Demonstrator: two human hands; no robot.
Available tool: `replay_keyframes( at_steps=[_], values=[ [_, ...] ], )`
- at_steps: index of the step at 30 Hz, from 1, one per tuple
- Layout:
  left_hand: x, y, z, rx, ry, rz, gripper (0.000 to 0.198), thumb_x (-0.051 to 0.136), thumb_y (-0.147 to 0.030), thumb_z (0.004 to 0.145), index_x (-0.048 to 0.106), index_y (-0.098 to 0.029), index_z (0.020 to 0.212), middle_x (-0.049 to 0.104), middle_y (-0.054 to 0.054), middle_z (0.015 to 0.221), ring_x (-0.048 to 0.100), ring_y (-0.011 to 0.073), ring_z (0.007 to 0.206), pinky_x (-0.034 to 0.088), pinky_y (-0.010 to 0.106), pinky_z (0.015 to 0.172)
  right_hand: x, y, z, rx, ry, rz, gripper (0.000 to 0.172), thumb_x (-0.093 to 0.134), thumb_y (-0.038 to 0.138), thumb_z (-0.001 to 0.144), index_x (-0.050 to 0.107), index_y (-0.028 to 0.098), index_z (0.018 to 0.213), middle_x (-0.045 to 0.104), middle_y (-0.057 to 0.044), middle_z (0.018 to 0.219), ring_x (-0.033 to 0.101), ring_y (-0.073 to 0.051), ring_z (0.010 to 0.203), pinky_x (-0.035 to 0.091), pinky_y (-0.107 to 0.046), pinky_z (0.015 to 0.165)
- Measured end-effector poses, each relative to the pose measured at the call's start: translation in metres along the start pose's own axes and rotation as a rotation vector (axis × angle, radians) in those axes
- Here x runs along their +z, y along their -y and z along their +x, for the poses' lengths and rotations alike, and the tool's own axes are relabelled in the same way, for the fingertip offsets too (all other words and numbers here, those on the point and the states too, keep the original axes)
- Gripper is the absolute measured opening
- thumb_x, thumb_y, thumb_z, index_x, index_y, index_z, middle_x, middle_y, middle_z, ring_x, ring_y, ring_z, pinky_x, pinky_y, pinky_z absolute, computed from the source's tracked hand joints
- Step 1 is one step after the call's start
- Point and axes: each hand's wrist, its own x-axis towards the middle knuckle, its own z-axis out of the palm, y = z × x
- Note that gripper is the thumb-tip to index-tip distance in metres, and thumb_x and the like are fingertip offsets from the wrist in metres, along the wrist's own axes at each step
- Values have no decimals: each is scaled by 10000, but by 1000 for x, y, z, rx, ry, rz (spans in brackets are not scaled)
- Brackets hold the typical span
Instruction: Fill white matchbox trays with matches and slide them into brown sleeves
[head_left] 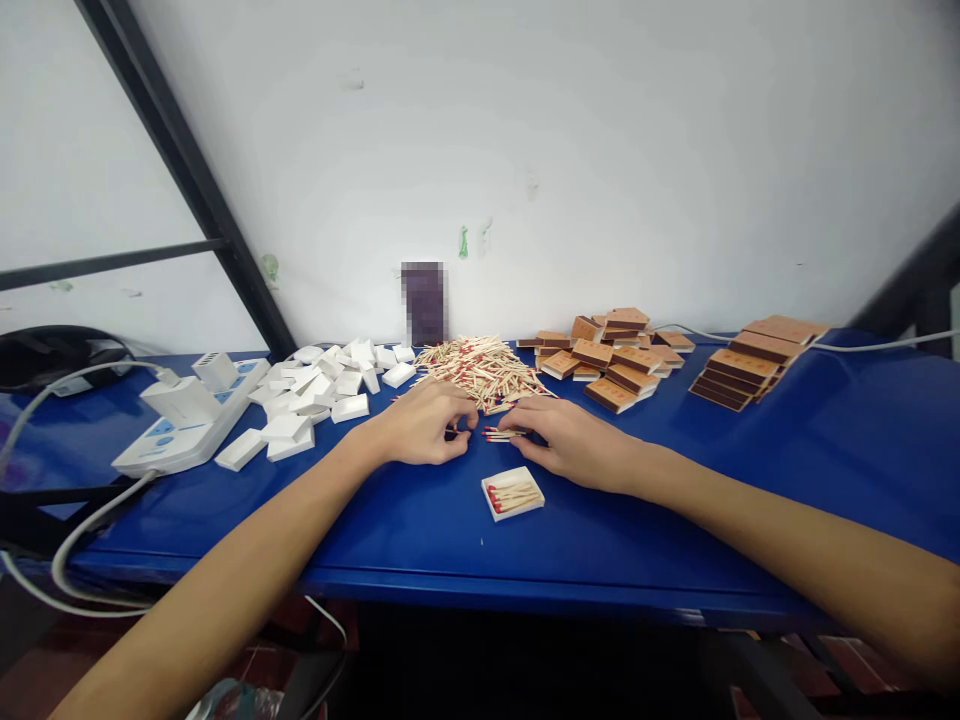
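Note:
My left hand (pixel 435 422) is closed in a pinch in front of the match pile (pixel 487 372), with a bit of matchstick showing between thumb and fingers. Just to its right, my right hand (pixel 559 437) grips several red-tipped matches (pixel 501 435) that point left. Nearer the table's front edge lies an open white matchbox tray (pixel 514 493) with several matches in it, their red heads to the left. Neither hand touches that tray.
Several white trays (pixel 311 385) lie heaped at the left, beside a power strip (pixel 176 425) with cables. Brown matchboxes (pixel 607 360) are piled at the back right, and a stack of brown box sleeves (pixel 757 362) leans farther right. The blue table (pixel 600 545) meets a white wall.

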Motion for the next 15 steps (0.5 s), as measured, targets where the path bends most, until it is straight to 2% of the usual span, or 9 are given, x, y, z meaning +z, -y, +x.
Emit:
replay_keyframes(
  at_steps=[5,10,15],
  values=[
    [-9,4,-4,-4,40,6,148,564,-183,723,653,-178,841,655,14,778,584,169,749,411,304,738,1,-3,1,-26,-2,-20,241,481,152,943,677,166,1082,669,-102,984,624,-216,926,486,-352,828],
    [-21,12,-12,-49,61,38,162,560,-182,702,654,-178,834,652,11,750,561,156,676,395,284,666,-8,-8,0,-32,69,-63,210,494,96,901,672,165,990,671,-86,960,624,-205,887,480,-316,781],
    [-24,13,-14,-101,82,42,151,557,-182,703,657,-179,816,659,1,735,541,139,617,361,271,607,-17,-11,-1,-29,138,-129,205,496,82,887,654,160,992,674,-86,948,627,-214,875,474,-319,772]
  ],
)
